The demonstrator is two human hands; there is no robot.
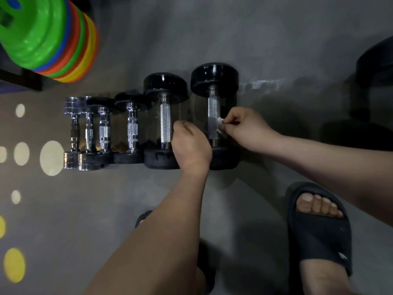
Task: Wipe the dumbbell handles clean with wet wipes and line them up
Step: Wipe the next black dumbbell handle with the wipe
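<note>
Your right hand (240, 128) pinched a small white wipe (220, 124) between thumb and fingertips. It held the wipe against the right side of the handle of the biggest dumbbell (213, 116), about midway along the bar. Your left hand (191, 143) sat just left of that handle with its fingers curled under, in the gap beside the next dumbbell (165, 122). Whether they gripped anything was hidden.

Left of your left fingers stood four smaller dumbbells (104, 128), so six stood in one row, near ends roughly level and packed side by side. Right of your right fingers the grey floor (287, 99) lay open up to one dark bulky shape (376, 67) at the edge. Far up-left sat one stack of coloured plates (42, 35). Behind your wrists were two black slippers (319, 235), the left mostly hidden.
</note>
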